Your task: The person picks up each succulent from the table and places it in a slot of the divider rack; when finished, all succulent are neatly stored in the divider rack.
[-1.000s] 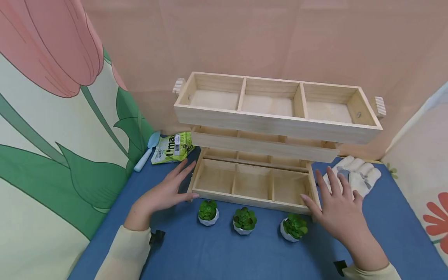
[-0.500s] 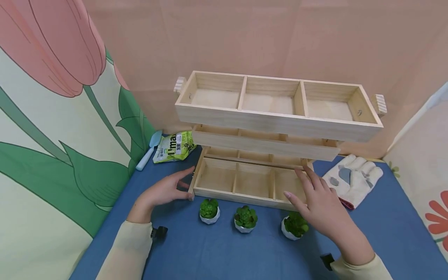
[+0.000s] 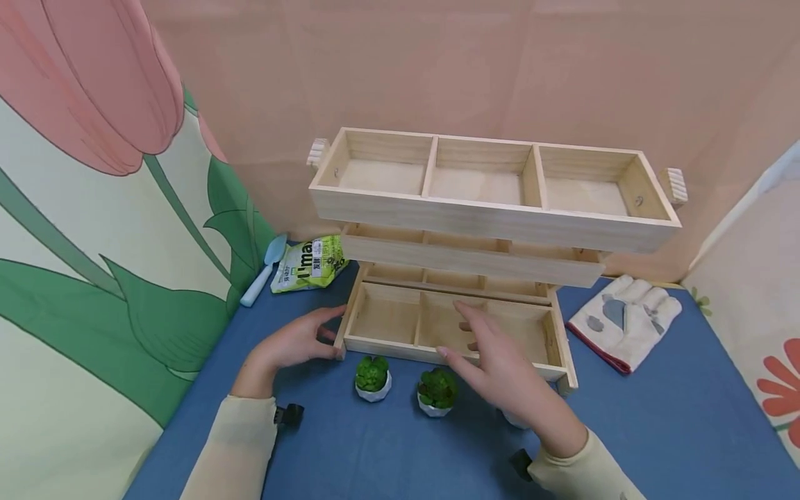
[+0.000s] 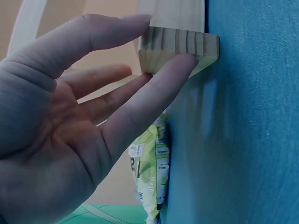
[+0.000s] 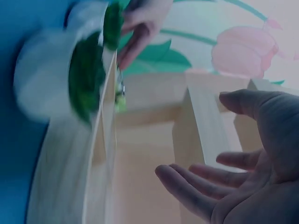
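In front of me, from the centre of the head view up to its right of centre, stands a stepped stand of pale bare wood [image 3: 494,212], its long trays set one above another. The lowest, nearest rectangular wooden tray [image 3: 387,348] lies at the centre of the frame, split by thin dividers.

My left hand [image 3: 294,342], left of centre, holds the near left end of the pale wooden side rail [image 3: 353,305] between bent fingertips; in the left wrist view they meet the ribbed end grain [image 4: 180,42] from different sides. My right hand [image 3: 503,368] hangs spread above the lowest tray, holding nothing, its fingers reaching over the middle compartment.

Just below the tray in the frame, three small green succulents in white faceted pots sit in a row: the left plant [image 3: 371,378], the middle plant [image 3: 437,392], and a third pot [image 3: 514,419] mostly hidden under my right wrist. At the right of the frame lie white work gloves with red cuffs [image 3: 625,323]; left of the stand, a green printed plastic bag [image 3: 310,264] rests beside a pale blue hand trowel [image 3: 259,278], all on blue cloth [image 3: 387,458].
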A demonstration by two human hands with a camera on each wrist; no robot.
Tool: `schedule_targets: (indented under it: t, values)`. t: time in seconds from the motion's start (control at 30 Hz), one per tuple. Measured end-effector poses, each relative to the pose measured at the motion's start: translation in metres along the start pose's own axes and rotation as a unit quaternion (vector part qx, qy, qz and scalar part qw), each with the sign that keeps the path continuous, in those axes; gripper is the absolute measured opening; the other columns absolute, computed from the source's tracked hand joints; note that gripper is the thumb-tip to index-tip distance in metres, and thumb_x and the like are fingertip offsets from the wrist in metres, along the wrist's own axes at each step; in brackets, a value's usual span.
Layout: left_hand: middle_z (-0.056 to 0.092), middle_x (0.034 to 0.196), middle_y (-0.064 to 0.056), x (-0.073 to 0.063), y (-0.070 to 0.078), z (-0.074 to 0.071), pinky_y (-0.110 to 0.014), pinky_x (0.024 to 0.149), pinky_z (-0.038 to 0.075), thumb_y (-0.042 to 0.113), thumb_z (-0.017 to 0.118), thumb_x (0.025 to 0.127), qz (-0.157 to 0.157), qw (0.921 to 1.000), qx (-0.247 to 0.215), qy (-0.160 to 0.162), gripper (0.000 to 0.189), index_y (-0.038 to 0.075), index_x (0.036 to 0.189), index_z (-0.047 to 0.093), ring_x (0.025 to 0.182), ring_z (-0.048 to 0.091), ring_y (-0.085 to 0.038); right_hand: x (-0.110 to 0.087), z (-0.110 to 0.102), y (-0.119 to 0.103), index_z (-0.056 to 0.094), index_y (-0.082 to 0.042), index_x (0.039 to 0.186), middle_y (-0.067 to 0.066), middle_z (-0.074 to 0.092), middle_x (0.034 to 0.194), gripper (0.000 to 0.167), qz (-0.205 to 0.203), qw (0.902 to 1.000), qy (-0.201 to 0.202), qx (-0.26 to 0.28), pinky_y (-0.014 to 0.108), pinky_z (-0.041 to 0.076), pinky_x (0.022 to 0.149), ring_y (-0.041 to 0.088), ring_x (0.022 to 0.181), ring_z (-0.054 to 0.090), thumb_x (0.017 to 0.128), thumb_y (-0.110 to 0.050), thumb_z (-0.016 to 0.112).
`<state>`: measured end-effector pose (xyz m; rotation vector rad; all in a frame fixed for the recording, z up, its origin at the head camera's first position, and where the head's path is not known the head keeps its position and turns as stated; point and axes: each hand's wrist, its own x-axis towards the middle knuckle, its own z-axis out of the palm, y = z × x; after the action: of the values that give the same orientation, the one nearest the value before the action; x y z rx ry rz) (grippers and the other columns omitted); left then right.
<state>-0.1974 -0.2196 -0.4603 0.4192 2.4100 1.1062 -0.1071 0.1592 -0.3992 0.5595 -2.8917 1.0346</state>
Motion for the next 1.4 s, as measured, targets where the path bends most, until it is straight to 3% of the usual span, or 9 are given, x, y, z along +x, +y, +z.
schedule_targets:
  t: [0.33, 0.5, 0.67, 0.87, 0.97, 1.13, 1.27, 1.4]
  values:
    - [0.034, 0.17, -0.026, -0.004, -0.009, 0.003, -0.042, 0.092, 0.062, 0.021, 0.084, 0.092, -0.004, 0.9999, 0.01, 0.012, 0.093, 0.009, 0.168, 0.033, 0.131, 0.067, -0.038, 0.014, 0.038, -0.03, 0.033, -0.021, 0.168, 0.011, 0.043, 0.168, 0.087, 0.051, 0.9895, -0.037, 0.13, 0.046, 0.063, 0.096, 0.033, 0.137, 0.064, 0.098, -0.04, 0.079]
    - [0.035, 0.169, -0.024, -0.001, -0.006, 0.007, -0.041, 0.093, 0.061, 0.023, 0.085, 0.092, -0.012, 0.9996, 0.019, 0.016, 0.091, 0.01, 0.167, 0.036, 0.13, 0.068, -0.036, 0.01, 0.053, -0.04, 0.036, -0.017, 0.166, 0.011, 0.046, 0.164, 0.081, 0.051, 0.9867, -0.036, 0.15, 0.046, 0.063, 0.092, 0.033, 0.123, 0.071, 0.1, -0.039, 0.077]
    - [0.037, 0.169, -0.024, 0.0, -0.004, 0.008, -0.041, 0.092, 0.061, 0.021, 0.085, 0.092, -0.012, 0.9994, 0.025, 0.022, 0.09, 0.008, 0.167, 0.037, 0.129, 0.069, -0.035, 0.01, 0.068, -0.049, 0.034, -0.011, 0.166, 0.016, 0.045, 0.164, 0.075, 0.027, 0.9849, -0.047, 0.164, 0.047, 0.063, 0.093, 0.035, 0.127, 0.07, 0.105, -0.034, 0.071]
    - [0.039, 0.168, -0.024, 0.0, -0.001, 0.009, -0.042, 0.093, 0.061, 0.021, 0.085, 0.092, -0.021, 0.9989, 0.034, 0.023, 0.089, 0.009, 0.166, 0.038, 0.129, 0.068, -0.036, 0.01, 0.086, -0.056, 0.034, -0.009, 0.166, 0.021, 0.049, 0.159, 0.079, 0.043, 0.986, -0.046, 0.154, 0.048, 0.062, 0.094, 0.038, 0.122, 0.072, 0.102, -0.032, 0.073]
    - [0.038, 0.167, -0.024, 0.001, 0.0, 0.009, -0.043, 0.093, 0.061, 0.021, 0.085, 0.092, -0.02, 0.999, 0.033, 0.021, 0.089, 0.008, 0.167, 0.037, 0.13, 0.067, -0.038, 0.011, 0.096, -0.057, 0.032, -0.007, 0.166, 0.022, 0.047, 0.159, 0.08, 0.054, 0.9831, -0.036, 0.171, 0.051, 0.06, 0.1, 0.04, 0.131, 0.066, 0.101, -0.027, 0.075]
    - [0.038, 0.167, -0.025, 0.001, 0.001, 0.007, -0.043, 0.094, 0.061, 0.022, 0.084, 0.092, -0.018, 0.9991, 0.033, 0.021, 0.089, 0.007, 0.167, 0.037, 0.131, 0.067, -0.039, 0.011, 0.114, -0.06, 0.028, -0.006, 0.168, 0.022, 0.039, 0.166, 0.083, 0.069, 0.9743, -0.015, 0.214, 0.06, 0.047, 0.116, 0.042, 0.152, 0.045, 0.101, -0.019, 0.074]
    - [0.038, 0.168, -0.024, 0.002, 0.0, 0.007, -0.043, 0.094, 0.061, 0.022, 0.084, 0.092, -0.015, 0.9991, 0.033, 0.021, 0.089, 0.007, 0.167, 0.037, 0.132, 0.066, -0.039, 0.009, 0.126, -0.063, 0.026, -0.007, 0.169, 0.02, 0.033, 0.171, 0.085, 0.088, 0.9711, -0.001, 0.222, 0.065, 0.04, 0.12, 0.042, 0.158, 0.034, 0.1, -0.02, 0.074]
    - [0.038, 0.168, -0.025, 0.002, -0.001, 0.007, -0.042, 0.094, 0.061, 0.021, 0.084, 0.092, -0.015, 0.9991, 0.034, 0.019, 0.089, 0.007, 0.167, 0.037, 0.132, 0.066, -0.039, 0.007, 0.137, -0.065, 0.027, -0.008, 0.169, 0.02, 0.033, 0.17, 0.084, 0.103, 0.9664, 0.012, 0.236, 0.065, 0.04, 0.119, 0.042, 0.158, 0.035, 0.1, -0.019, 0.074]
